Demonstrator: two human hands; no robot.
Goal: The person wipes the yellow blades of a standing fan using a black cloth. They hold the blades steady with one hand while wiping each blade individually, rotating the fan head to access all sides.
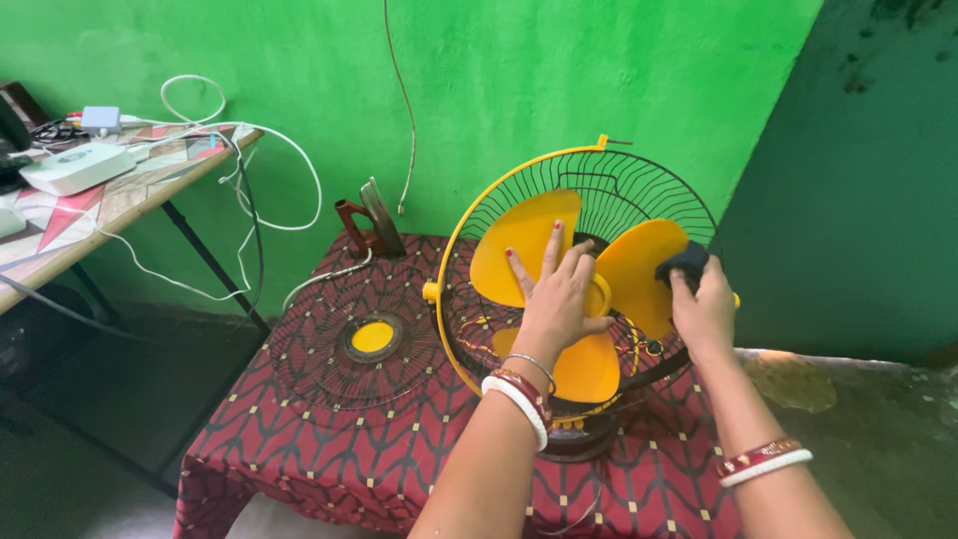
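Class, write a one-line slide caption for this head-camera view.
Left hand flat on yellow fan blades, right hand pressing a dark cloth against one.

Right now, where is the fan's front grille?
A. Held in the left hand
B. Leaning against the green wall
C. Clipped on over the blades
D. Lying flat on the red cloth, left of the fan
D: the front grille lies flat on the red cloth to the left of the fan, whose yellow blades are bare under the left hand, while the right hand presses a dark cloth on a blade.
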